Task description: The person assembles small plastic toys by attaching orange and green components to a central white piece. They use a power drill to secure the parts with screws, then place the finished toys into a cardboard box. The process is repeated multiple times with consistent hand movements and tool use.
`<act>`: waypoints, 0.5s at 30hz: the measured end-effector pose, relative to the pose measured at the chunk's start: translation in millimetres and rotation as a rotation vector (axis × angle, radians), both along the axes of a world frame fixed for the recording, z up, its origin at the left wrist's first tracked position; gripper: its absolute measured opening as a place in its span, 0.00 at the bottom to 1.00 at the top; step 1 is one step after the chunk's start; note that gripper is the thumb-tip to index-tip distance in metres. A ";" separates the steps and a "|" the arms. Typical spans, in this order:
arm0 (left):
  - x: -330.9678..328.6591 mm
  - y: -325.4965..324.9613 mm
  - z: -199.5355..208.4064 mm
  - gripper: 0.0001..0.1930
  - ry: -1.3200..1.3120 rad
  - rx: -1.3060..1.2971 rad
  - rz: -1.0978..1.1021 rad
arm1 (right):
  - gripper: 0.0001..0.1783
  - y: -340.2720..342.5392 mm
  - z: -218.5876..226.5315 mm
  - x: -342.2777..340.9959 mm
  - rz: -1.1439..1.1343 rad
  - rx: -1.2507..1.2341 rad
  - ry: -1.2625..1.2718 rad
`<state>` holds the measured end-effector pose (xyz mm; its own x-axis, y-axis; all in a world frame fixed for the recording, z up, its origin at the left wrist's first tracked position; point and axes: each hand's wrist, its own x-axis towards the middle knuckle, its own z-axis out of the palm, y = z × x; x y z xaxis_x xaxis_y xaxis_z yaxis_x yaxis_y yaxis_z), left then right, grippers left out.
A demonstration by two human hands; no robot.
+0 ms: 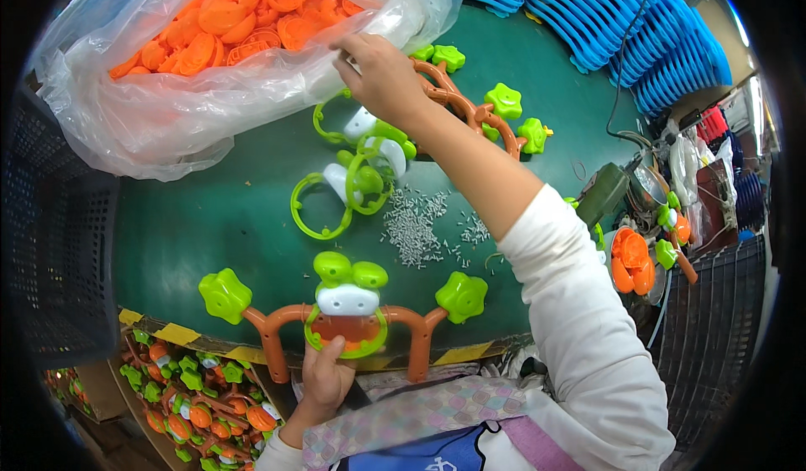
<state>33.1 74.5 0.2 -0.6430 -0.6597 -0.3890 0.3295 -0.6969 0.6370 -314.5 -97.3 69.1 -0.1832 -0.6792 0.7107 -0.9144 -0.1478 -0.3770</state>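
At the table's near edge my left hand [326, 379] is closed on a frog-faced toy part [344, 303], thumb on its lower front. This part has green eyes, a white snout, a green ring and orange inside the ring. It sits on a brown branch-shaped bar [277, 321] with green star knobs [225, 295] at both ends. My right hand [382, 76] reaches across to the edge of a clear plastic bag [109, 127] full of orange plastic parts [222, 13]. Its thumb and forefinger are apart, with nothing visible between them; the other fingers are partly hidden.
Green frog rings [323, 206], small silver screws [413, 227] and brown bars with star knobs [504, 102] lie on the green table [193, 219]. Blue plastic pieces [596, 18] are stacked behind. A box of toys [197, 404] stands below left, beside a dark crate [59, 244].
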 end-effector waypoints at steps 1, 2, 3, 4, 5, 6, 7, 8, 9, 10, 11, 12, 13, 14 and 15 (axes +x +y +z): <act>0.3 -1.2 -0.9 0.28 0.002 0.019 -0.013 | 0.09 -16.0 2.1 -4.8 0.010 -0.008 -0.021; 0.3 -2.6 -1.0 0.29 0.013 0.044 -0.033 | 0.11 -34.6 2.8 -8.0 0.010 0.011 -0.036; 0.3 -3.2 -1.9 0.29 0.020 0.059 -0.029 | 0.12 -57.1 0.6 -6.8 0.019 0.029 -0.057; 1.2 -3.0 -4.0 0.29 0.018 0.078 -0.028 | 0.13 -75.3 0.0 -6.8 0.019 0.046 -0.081; 1.9 -3.1 -5.8 0.29 0.016 0.096 -0.025 | 0.17 -93.8 0.6 -7.2 -0.020 0.128 -0.126; 1.9 -4.9 -4.5 0.29 0.031 0.117 -0.035 | 0.21 -111.6 1.2 -7.3 -0.058 0.212 -0.172; 5.0 -4.7 -8.9 0.31 0.060 0.127 -0.052 | 0.26 -128.7 2.1 -4.8 -0.086 0.297 -0.215; 7.0 -6.0 -7.3 0.32 0.053 0.141 -0.070 | 0.28 -143.4 1.8 -1.5 -0.170 0.327 -0.275; 8.2 -6.0 -5.5 0.33 0.051 0.158 -0.083 | 0.31 -157.3 0.3 2.7 -0.250 0.362 -0.329; 9.4 -7.0 -5.6 0.35 0.066 0.181 -0.105 | 0.34 -167.9 -0.5 5.4 -0.333 0.396 -0.381; 9.7 -8.4 -4.8 0.35 0.070 0.182 -0.121 | 0.33 -172.6 -2.6 2.7 -0.362 0.468 -0.299; 9.2 -9.8 -4.0 0.35 0.071 0.186 -0.136 | 0.33 -173.5 -10.3 -4.3 -0.391 0.542 -0.217; 10.4 -10.2 -3.5 0.35 0.074 0.191 -0.152 | 0.32 -174.1 -18.2 -9.3 -0.419 0.615 -0.133; 10.7 -10.9 -4.2 0.35 0.098 0.183 -0.161 | 0.25 -174.6 -26.4 -16.4 -0.414 0.511 -0.090; 10.5 -12.9 -4.2 0.34 0.093 0.179 -0.176 | 0.23 -170.1 -25.5 -21.4 -0.317 0.413 -0.180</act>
